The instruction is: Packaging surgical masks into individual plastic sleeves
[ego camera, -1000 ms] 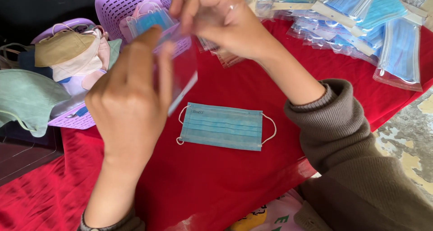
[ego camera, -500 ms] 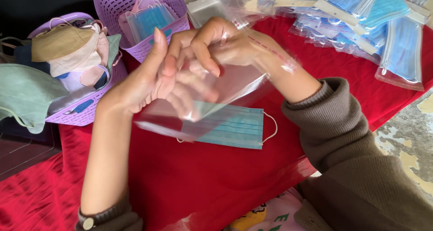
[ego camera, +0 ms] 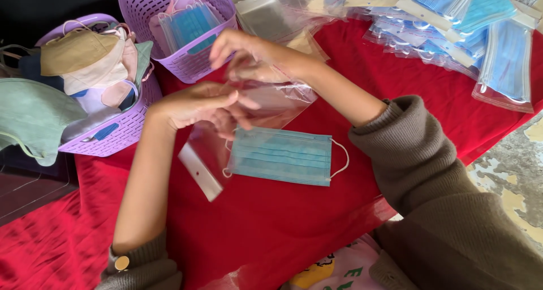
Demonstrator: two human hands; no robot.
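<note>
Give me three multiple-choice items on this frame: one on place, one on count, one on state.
1. Where does the blue mask lie?
A. on the red cloth
B. in a basket
C. inside the bag

2. How many purple baskets show?
A. one
B. two
C. four

3. What state is the clear bag in?
A. lying flat, untouched
B. held up by both hands
C. sealed in the far pile

Answers: 1 A, the mask rests flat on the cloth below the hands. 2 B, two baskets stand at upper left. 3 B, the left hand and right hand both grip it above the cloth.
</note>
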